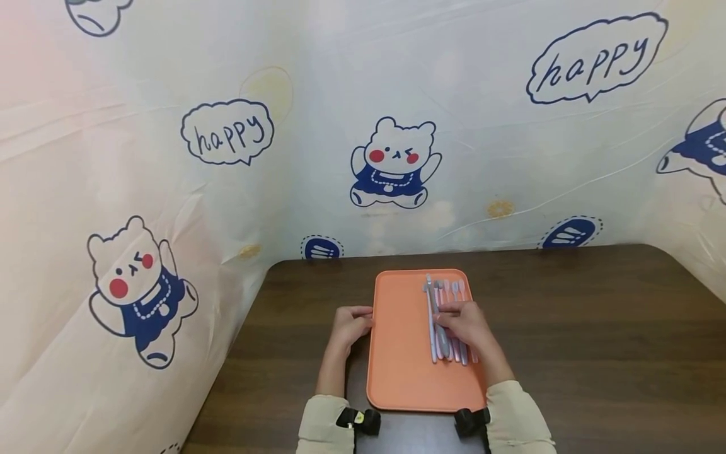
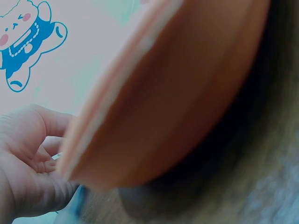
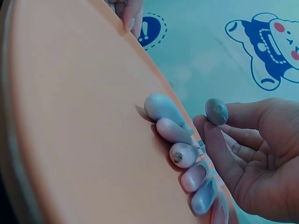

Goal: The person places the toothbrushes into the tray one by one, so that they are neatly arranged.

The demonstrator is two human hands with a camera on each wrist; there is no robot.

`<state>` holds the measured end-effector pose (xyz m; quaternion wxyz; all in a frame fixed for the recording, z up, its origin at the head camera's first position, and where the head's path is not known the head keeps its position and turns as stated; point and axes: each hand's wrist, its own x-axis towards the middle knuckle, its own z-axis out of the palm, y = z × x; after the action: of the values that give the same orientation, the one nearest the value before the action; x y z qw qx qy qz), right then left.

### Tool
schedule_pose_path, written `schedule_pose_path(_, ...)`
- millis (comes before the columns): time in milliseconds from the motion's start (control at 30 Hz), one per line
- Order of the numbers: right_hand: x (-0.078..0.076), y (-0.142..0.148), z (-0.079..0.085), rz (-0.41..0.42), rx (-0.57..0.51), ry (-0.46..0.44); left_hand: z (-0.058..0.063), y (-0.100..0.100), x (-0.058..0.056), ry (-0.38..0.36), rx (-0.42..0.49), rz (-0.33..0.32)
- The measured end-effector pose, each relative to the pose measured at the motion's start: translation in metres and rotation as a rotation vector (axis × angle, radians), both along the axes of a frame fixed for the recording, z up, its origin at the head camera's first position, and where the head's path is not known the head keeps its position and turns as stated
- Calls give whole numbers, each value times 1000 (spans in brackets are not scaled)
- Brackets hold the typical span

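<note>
An orange tray [image 1: 399, 353] lies on the table, with a row of slim pastel toothbrushes [image 3: 183, 155] along its right half, their rounded handle ends pointing toward me. In my right hand [image 3: 261, 149], thumb and fingertips pinch a grey toothbrush [image 3: 216, 112] by its handle, just above the others. The head view shows that hand [image 1: 467, 325] over the row, covering the middle of several handles. At the tray's left edge, my left hand [image 1: 348, 328] grips the rim [image 2: 88, 140] with bent fingers; some of its fingertips are hidden behind the rim in the left wrist view.
Under the tray is a dark brown wooden table [image 1: 595, 340]. A pale cloth [image 1: 317, 126] printed with bears and the word "happy" hangs behind and to the sides. Each sleeve carries a black strap with a small camera [image 1: 368, 421] near the tray's front edge.
</note>
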<state>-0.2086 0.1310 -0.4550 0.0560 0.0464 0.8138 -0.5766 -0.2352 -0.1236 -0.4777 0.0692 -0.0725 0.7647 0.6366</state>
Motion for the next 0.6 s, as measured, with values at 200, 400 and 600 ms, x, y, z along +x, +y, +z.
schedule_pose_path(200,-1,-4,-1,1,32,-1,0,1,1,5,2,4)
schedule_pose_path(400,-1,-10,-1,10,14,10,-1,0,0,-2,9,5)
schedule_pose_path(600,-2,-14,1,7,18,9,-1,0,0,0,9,0)
